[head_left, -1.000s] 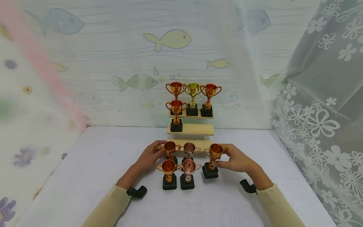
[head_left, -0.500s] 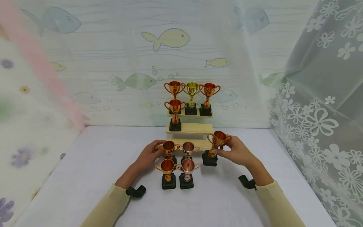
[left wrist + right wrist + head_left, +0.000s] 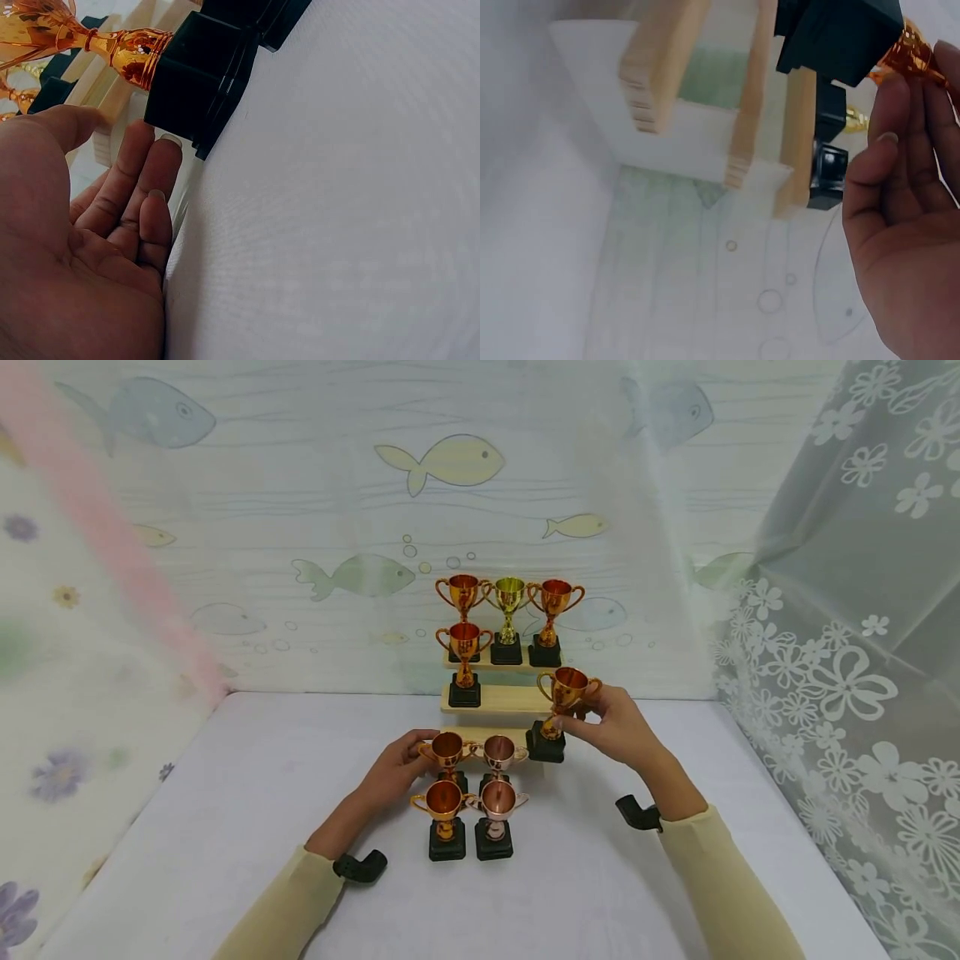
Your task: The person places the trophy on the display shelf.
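Observation:
My right hand [image 3: 618, 722] pinches an orange-gold trophy cup [image 3: 566, 689] by its stem and holds it up, slightly tilted, in front of the right end of the wooden tiered stand [image 3: 510, 698]. In the right wrist view its black base [image 3: 844, 37] overlaps the stand's tiers. My left hand [image 3: 397, 768] stays on the table beside the back-left trophy [image 3: 447, 750]; in the left wrist view the fingers [image 3: 157, 169] lie relaxed, fingertips right at that black base [image 3: 199, 75]. A rose trophy [image 3: 498, 750] stands next to it, with an orange one [image 3: 444, 802] and another rose one [image 3: 498, 802] in front.
On the top tier stand an orange trophy [image 3: 462, 589], a yellow-gold one [image 3: 508, 597] and another orange one [image 3: 553, 602]. One orange trophy [image 3: 464, 643] occupies the middle tier's left end. Behind hangs a fish-print curtain [image 3: 322, 510]; lace fabric [image 3: 847, 693] borders the white table [image 3: 585, 893] on the right.
My right hand has raised the orange-gold trophy from low over the table, away from me and up to the stand's right end. My left hand and the other trophies keep their places.

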{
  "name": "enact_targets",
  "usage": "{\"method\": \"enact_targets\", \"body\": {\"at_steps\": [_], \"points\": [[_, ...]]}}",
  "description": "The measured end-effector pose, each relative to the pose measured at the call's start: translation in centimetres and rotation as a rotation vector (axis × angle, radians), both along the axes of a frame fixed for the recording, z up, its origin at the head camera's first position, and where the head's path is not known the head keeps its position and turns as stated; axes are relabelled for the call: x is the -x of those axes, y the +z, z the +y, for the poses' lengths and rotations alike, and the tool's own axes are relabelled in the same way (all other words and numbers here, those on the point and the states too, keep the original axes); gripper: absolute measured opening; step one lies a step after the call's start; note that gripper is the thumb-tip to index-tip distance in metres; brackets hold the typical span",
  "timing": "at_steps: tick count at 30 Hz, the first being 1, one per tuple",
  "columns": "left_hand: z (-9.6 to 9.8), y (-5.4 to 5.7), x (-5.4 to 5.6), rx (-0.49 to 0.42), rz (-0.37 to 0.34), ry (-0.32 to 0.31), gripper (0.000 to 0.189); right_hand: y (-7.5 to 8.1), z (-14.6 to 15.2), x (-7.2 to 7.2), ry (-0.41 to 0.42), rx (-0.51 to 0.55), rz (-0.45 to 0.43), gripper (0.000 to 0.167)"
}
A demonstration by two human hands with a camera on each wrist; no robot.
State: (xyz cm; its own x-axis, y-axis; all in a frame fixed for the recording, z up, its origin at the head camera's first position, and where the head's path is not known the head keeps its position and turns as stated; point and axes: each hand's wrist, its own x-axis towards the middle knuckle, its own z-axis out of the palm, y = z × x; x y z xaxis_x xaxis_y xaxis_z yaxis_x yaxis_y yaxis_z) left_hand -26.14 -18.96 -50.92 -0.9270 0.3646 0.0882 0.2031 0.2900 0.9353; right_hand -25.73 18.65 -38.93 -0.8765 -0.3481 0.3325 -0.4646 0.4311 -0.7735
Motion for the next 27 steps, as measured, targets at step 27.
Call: {"method": "enact_targets", "body": {"at_steps": [27], "points": [[0.0, -0.2, 0.3, 0.001, -0.011, 0.006, 0.044, 2.3, -5.3, 5.2, -0.082, -0.032, -0.013, 0.021]]}}
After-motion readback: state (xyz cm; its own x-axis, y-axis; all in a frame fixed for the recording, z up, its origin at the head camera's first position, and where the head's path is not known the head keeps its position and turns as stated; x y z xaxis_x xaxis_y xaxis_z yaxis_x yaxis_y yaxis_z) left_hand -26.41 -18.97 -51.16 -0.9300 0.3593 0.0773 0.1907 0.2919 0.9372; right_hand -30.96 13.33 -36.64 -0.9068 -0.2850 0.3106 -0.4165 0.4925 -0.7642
